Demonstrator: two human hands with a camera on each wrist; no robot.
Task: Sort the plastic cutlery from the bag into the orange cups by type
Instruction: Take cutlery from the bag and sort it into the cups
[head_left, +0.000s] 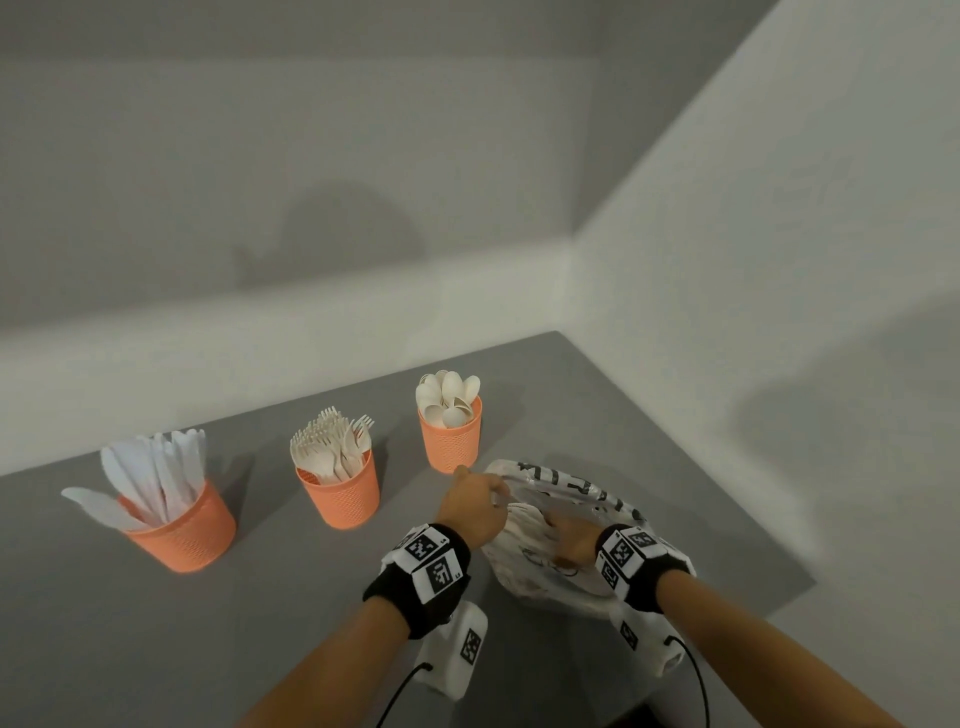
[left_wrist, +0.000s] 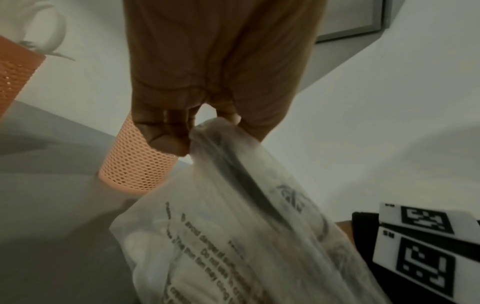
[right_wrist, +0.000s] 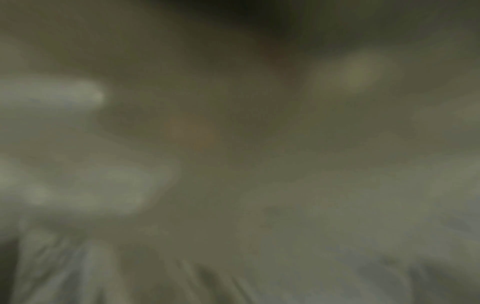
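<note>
A grey bench (head_left: 260, 597) sits in a white corner. Three orange cups stand in a row: the knife cup (head_left: 182, 535) on the left, the fork cup (head_left: 340, 493) in the middle, the spoon cup (head_left: 451, 436) on the right. The plastic bag (head_left: 561, 525) (see-through, with black print) lies near the spoon cup. The left hand (head_left: 470, 506) pinches the bag's edge. The right hand (head_left: 571, 540) is inside the bag; I cannot tell what its fingers do.

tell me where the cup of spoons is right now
In the head view the cup of spoons stands rightmost of the three, just behind the left hand and the bag.
</note>
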